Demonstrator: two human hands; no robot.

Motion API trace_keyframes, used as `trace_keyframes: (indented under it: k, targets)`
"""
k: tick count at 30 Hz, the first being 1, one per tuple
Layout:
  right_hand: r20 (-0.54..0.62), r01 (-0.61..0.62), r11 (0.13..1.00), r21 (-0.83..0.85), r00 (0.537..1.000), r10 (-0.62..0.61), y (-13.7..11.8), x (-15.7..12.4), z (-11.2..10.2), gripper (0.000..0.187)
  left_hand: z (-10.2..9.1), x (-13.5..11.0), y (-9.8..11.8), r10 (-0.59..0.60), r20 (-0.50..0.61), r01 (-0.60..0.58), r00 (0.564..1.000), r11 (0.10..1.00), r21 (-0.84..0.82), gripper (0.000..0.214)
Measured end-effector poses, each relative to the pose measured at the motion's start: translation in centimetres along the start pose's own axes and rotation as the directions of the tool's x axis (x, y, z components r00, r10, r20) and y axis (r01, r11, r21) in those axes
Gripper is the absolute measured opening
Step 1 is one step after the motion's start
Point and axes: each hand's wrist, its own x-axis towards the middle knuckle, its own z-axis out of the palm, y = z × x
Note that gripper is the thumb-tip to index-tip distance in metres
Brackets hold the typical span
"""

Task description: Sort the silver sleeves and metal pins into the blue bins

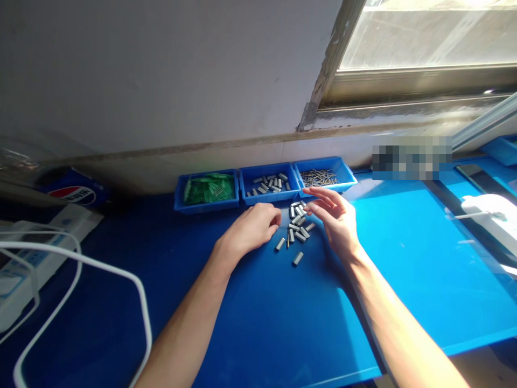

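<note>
Beside a loose pile of small grey metal blocks (299, 234) on the blue table, my left hand (252, 229) is closed. From its fingertips a thin metal pin (283, 227) points right toward the blocks. Over the pile's right side is my right hand (335, 215), thumb and fingers apart, with nothing visible between them. Its fingertips are close to the front of the right bin. A short brass-coloured pin (288, 243) lies among the nearer blocks. My left fingers hide part of their own grip.
Three blue bins stand against the wall: one with green plastic bags (197, 189), one with metal blocks (270, 183), one with thin pins (319, 178). White cables (139, 280) and a power strip (36, 269) are at left. A white device (490, 215) sits at right.
</note>
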Motion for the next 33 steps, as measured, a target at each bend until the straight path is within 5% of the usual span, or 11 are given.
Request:
trace_keyframes:
  k: [11, 17, 23, 33]
  targets:
    - [0.022, -0.018, 0.999, 0.028, 1.000, 0.017, 0.3, 0.0, -0.1, 0.034, 0.5, -0.2, 0.1, 0.018, -0.017, -0.017, 1.000, 0.999, 0.036, 0.019]
    - [-0.027, -0.054, 0.997, 0.054, 0.998, 0.056, 0.3, 0.1, -0.3, 0.030, -0.1, -0.1, 1.3, 0.139, -0.203, -0.185, 0.969, 0.956, -0.229, 0.017]
    - [0.030, -0.092, 0.996, 0.010, 0.995, 0.092, 0.2, 0.0, -0.4, 0.027, -0.1, 0.1, 1.8, 0.131, -0.428, -0.297, 0.895, 0.889, -0.349, 0.022]
    - [0.107, -0.144, 0.990, 0.011, 0.984, 0.142, 0.2, -0.2, -0.2, 0.023, 0.5, 0.3, 1.4, 0.112, -0.399, -0.258, 0.910, 0.906, -0.334, 0.022]
